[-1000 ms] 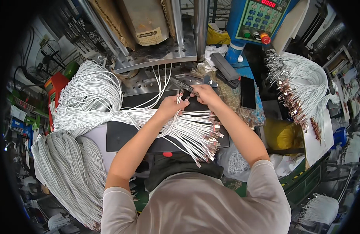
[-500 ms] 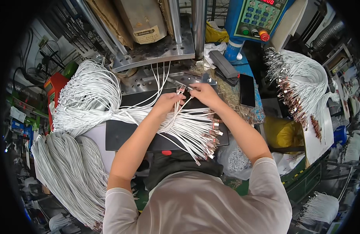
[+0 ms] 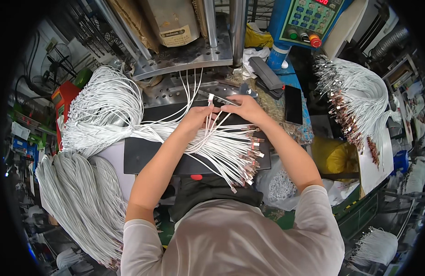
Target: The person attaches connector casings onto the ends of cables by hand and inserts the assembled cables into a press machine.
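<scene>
My left hand (image 3: 198, 118) is closed in a pinch on a white cable, whose pale connector end (image 3: 210, 97) sticks up past the fingertips. Close beside it on the right, my right hand (image 3: 245, 109) has its fingers pressed together on a slim grey metal tool (image 3: 227, 100); its exact kind is unclear. Both hands' fingertips nearly meet. Under them, a bundle of white cables (image 3: 221, 149) lies across a black board (image 3: 148, 161), its copper-coloured and silvery plugs fanned out to the right. Several cables run up from there to the perforated metal plate of the press.
Ahead stands a metal press (image 3: 185, 64) with upright posts. Beyond my right hand are a blue control box (image 3: 309, 23), a dark phone (image 3: 293, 105) and a grey case (image 3: 267, 76). Large cable bundles hang left (image 3: 79, 198) and right (image 3: 359, 92).
The held connector has risen and now points upward, its pale side showing. My fingertips have drawn closer together, with the right hand slightly farther left.
</scene>
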Motion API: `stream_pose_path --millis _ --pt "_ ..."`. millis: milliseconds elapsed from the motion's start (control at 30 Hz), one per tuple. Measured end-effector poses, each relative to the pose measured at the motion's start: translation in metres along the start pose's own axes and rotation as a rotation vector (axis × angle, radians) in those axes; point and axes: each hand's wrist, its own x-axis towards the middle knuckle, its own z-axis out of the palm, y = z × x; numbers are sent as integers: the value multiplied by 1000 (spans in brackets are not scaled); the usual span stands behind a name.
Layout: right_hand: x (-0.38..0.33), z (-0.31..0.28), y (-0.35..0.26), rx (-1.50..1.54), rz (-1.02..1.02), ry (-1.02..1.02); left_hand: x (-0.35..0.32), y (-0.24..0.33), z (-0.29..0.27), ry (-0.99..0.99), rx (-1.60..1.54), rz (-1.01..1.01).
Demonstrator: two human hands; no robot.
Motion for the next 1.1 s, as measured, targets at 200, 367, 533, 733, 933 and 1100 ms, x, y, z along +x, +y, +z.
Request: stream_pose_path --millis 200,367,533,733,933,1100 --pt "1 -11 4 184 128 -47 5 -1 -6 41 41 -1" --pt "2 -6 10 141 97 -18 0 3 -6 63 148 7" --pt "-3 -6 6 68 71 -145 -1 5 -3 27 201 -11" --pt "-7 -7 -1 22 110 -142 -1 6 -17 113 106 47" --pt "-8 -6 -5 -3 103 -84 0 6 -19 48 247 -17" --pt "-10 -8 -13 -24 113 -105 11 7 -3 57 342 31"
